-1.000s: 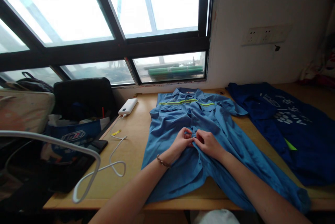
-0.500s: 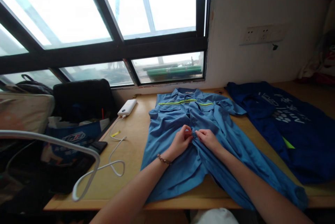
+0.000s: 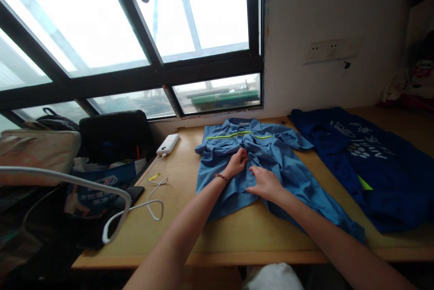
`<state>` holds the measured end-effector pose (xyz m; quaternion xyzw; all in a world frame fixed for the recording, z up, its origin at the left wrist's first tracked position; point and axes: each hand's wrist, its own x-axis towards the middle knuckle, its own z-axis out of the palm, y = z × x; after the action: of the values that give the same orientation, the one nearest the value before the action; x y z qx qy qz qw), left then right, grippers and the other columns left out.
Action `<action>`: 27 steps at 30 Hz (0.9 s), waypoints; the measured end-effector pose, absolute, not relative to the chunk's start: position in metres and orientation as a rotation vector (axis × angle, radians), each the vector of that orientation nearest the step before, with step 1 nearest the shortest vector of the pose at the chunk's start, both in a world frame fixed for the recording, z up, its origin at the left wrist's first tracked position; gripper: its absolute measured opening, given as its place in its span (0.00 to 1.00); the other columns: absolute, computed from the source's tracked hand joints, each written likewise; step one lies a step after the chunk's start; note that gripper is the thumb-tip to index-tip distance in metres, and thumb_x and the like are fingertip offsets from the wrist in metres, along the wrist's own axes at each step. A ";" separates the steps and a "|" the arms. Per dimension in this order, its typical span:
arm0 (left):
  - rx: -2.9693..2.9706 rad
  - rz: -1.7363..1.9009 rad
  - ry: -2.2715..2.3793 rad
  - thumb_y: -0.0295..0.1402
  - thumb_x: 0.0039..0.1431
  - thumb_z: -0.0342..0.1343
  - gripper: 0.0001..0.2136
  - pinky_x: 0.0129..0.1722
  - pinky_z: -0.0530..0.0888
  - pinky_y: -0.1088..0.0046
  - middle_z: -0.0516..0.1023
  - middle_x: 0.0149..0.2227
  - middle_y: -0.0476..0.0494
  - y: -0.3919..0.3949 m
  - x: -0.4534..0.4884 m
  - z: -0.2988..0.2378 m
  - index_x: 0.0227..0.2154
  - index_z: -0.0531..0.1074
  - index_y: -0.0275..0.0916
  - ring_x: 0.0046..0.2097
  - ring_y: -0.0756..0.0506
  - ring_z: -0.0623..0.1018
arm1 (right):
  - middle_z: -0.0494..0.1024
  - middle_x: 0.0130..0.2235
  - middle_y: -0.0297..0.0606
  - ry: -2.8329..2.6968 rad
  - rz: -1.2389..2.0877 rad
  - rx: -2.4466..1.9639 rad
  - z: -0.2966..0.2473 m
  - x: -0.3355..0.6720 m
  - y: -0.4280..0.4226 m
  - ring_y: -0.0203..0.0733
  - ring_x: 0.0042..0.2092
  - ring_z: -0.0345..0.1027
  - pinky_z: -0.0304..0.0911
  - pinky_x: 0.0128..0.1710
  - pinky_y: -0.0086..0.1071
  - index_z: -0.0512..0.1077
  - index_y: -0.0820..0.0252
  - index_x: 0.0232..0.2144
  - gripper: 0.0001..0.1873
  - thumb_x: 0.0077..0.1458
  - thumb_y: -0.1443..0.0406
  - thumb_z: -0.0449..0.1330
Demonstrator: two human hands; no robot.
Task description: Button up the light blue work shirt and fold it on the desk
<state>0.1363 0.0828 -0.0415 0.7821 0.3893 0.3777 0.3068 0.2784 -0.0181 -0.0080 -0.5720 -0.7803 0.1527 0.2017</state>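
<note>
A light blue work shirt [image 3: 220,170] with a yellow-green stripe across the chest lies front up on the wooden table, collar toward the window. Its cloth is bunched around the middle. My left hand [image 3: 237,162], with a beaded bracelet at the wrist, pinches the shirt's front opening below the chest pocket. Lower down and to the right, my right hand [image 3: 267,184] rests at the front edge, thumb and fingers apart. The long sleeve on the right trails toward the table's near edge, partly under my right forearm.
A dark blue garment [image 3: 389,177] with white print lies on the right of the table [image 3: 179,226]. At left are a white power bank [image 3: 168,144] with a white cable [image 3: 155,202], a dark phone [image 3: 135,194] and bags beside a black chair [image 3: 115,134].
The shirt's lower hem has shifted away from me, toward the window. My left hand has moved farther up the front. My right hand's fingers have spread from a pinch.
</note>
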 end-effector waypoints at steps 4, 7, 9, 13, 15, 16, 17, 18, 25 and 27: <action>1.945 1.030 1.066 0.24 0.50 0.50 0.07 0.32 0.68 0.77 0.70 0.27 0.49 0.085 0.139 -0.044 0.33 0.60 0.36 0.31 0.51 0.72 | 0.73 0.40 0.37 -2.123 0.346 -1.517 -0.018 0.279 -0.018 0.44 0.42 0.65 0.57 0.39 0.31 0.69 0.54 0.40 0.19 0.40 0.62 0.59; 1.777 1.018 0.936 0.23 0.51 0.49 0.11 0.38 0.69 0.73 0.72 0.34 0.44 0.064 0.133 -0.044 0.38 0.59 0.36 0.39 0.49 0.73 | 0.74 0.39 0.33 -2.105 0.465 -1.430 -0.020 0.283 -0.016 0.43 0.41 0.66 0.58 0.40 0.31 0.72 0.51 0.38 0.17 0.41 0.63 0.58; 1.703 1.018 0.885 0.24 0.52 0.48 0.13 0.43 0.69 0.70 0.72 0.39 0.42 0.049 0.128 -0.045 0.41 0.58 0.36 0.43 0.48 0.73 | 0.75 0.38 0.32 -2.065 0.565 -1.416 -0.019 0.288 -0.011 0.42 0.40 0.67 0.59 0.39 0.31 0.74 0.51 0.33 0.14 0.41 0.66 0.56; 1.752 1.030 0.976 0.24 0.51 0.50 0.14 0.45 0.69 0.67 0.73 0.40 0.41 0.033 0.122 -0.046 0.42 0.59 0.36 0.44 0.46 0.73 | 0.77 0.33 0.33 -1.931 0.954 -1.315 -0.020 0.301 0.007 0.41 0.37 0.69 0.60 0.38 0.30 0.76 0.56 0.30 0.14 0.40 0.69 0.54; 1.859 1.038 1.066 0.25 0.51 0.51 0.13 0.44 0.69 0.66 0.73 0.39 0.42 0.030 0.124 -0.045 0.41 0.61 0.37 0.43 0.46 0.73 | 0.77 0.32 0.35 -1.732 1.166 -1.231 -0.023 0.307 0.014 0.41 0.36 0.69 0.62 0.37 0.30 0.76 0.60 0.31 0.13 0.42 0.66 0.56; 1.929 1.051 1.128 0.26 0.51 0.51 0.12 0.44 0.69 0.66 0.72 0.39 0.42 0.028 0.126 -0.044 0.40 0.62 0.37 0.42 0.46 0.73 | 0.77 0.32 0.37 -1.608 1.250 -1.200 -0.025 0.309 0.017 0.41 0.35 0.69 0.62 0.37 0.31 0.76 0.62 0.31 0.13 0.42 0.64 0.57; 2.002 1.074 1.206 0.26 0.51 0.52 0.12 0.43 0.68 0.66 0.72 0.38 0.43 0.025 0.127 -0.042 0.39 0.62 0.37 0.41 0.46 0.72 | 0.77 0.31 0.38 -1.480 1.320 -1.184 -0.027 0.311 0.018 0.41 0.34 0.70 0.63 0.35 0.32 0.76 0.64 0.30 0.13 0.42 0.62 0.58; 2.071 1.108 1.295 0.27 0.50 0.52 0.11 0.42 0.68 0.66 0.71 0.37 0.43 0.021 0.130 -0.040 0.38 0.63 0.37 0.41 0.46 0.72 | 0.77 0.30 0.39 -1.358 1.378 -1.178 -0.029 0.312 0.019 0.41 0.32 0.70 0.63 0.34 0.32 0.76 0.65 0.30 0.14 0.41 0.60 0.59; 2.328 0.919 1.250 0.35 0.55 0.49 0.06 0.31 0.66 0.74 0.69 0.30 0.47 -0.008 0.144 -0.023 0.33 0.65 0.38 0.30 0.50 0.68 | 0.75 0.23 0.38 -0.808 1.565 -1.127 -0.032 0.314 0.020 0.38 0.25 0.69 0.65 0.27 0.30 0.72 0.65 0.22 0.11 0.30 0.69 0.67; 2.375 0.790 1.168 0.36 0.53 0.51 0.07 0.31 0.66 0.74 0.69 0.32 0.46 -0.010 0.146 -0.025 0.32 0.66 0.38 0.31 0.50 0.68 | 0.75 0.22 0.37 -0.748 1.610 -1.104 -0.030 0.314 0.021 0.37 0.24 0.68 0.65 0.26 0.30 0.71 0.65 0.21 0.08 0.33 0.68 0.66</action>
<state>0.1460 -0.0095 -0.0248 0.8444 0.4154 0.2809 0.1887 0.3143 0.0212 -0.0302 -0.4570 -0.3095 0.6661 0.5017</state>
